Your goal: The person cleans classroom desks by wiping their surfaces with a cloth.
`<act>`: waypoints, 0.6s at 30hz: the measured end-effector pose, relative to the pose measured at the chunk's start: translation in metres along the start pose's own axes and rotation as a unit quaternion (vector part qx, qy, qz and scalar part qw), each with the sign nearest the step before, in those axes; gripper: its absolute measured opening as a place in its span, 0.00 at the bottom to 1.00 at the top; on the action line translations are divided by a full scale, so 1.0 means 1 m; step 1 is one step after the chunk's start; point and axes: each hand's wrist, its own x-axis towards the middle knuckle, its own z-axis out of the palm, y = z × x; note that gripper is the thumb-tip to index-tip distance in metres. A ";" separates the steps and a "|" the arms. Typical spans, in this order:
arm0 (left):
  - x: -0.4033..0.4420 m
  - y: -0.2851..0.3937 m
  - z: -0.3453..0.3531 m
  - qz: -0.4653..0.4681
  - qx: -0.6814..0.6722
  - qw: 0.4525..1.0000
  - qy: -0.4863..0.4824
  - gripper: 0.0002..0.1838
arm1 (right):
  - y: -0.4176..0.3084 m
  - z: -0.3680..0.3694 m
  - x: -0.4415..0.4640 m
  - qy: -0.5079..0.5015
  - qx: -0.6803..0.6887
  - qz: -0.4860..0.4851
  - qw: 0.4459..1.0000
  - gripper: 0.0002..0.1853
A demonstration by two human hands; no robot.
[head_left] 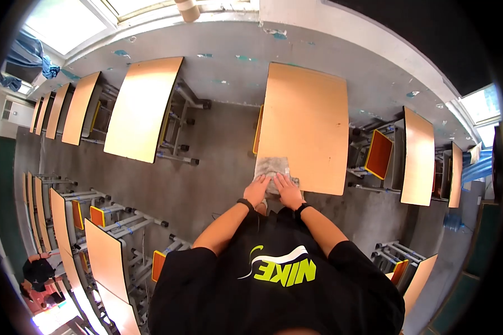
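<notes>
A grey, stained cloth [273, 166] lies spread over the near left corner of a light wooden desk [307, 117]. My left hand [257, 190] rests on the cloth with its fingers stretched forward. Beside it, my right hand [288, 191] presses on the cloth too, fingers extended and flat. The two hands are close together, thumbs toward each other. Part of the cloth under the palms is hidden, and a bit of it shows past my right hand.
Another desk [145, 111] stands to the left, with more behind it along the wall. An orange-red chair [378, 154] and a desk [417, 156] are at right. More desks [107, 259] line the lower left, where another person [38, 272] is visible.
</notes>
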 end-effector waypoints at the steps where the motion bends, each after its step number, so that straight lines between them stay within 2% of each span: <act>1: 0.000 0.000 0.004 -0.001 -0.004 1.000 -0.001 0.34 | 0.000 0.003 0.002 0.018 0.000 0.000 1.000 0.43; 2: 0.000 0.005 0.001 -0.001 -0.008 1.000 -0.001 0.35 | 0.001 0.006 0.002 0.023 -0.005 -0.003 1.000 0.44; 3: 0.000 0.011 -0.003 -0.017 -0.024 0.999 -0.043 0.38 | 0.004 0.008 0.004 0.030 -0.011 -0.007 0.999 0.46; 6: -0.003 0.013 0.007 -0.008 0.015 1.000 -0.017 0.43 | 0.006 0.006 0.007 0.043 -0.019 -0.009 0.999 0.44; 12: 0.012 0.005 0.031 -0.021 0.071 0.996 0.050 0.35 | 0.009 0.004 0.020 0.040 -0.053 0.000 0.998 0.40; 15: 0.030 -0.003 0.035 0.003 0.089 0.991 0.095 0.42 | 0.012 0.006 0.033 0.045 -0.060 0.010 0.997 0.38; 18: 0.054 -0.013 0.027 0.023 0.073 0.992 0.104 0.38 | 0.017 0.005 0.051 0.052 -0.046 0.025 0.997 0.35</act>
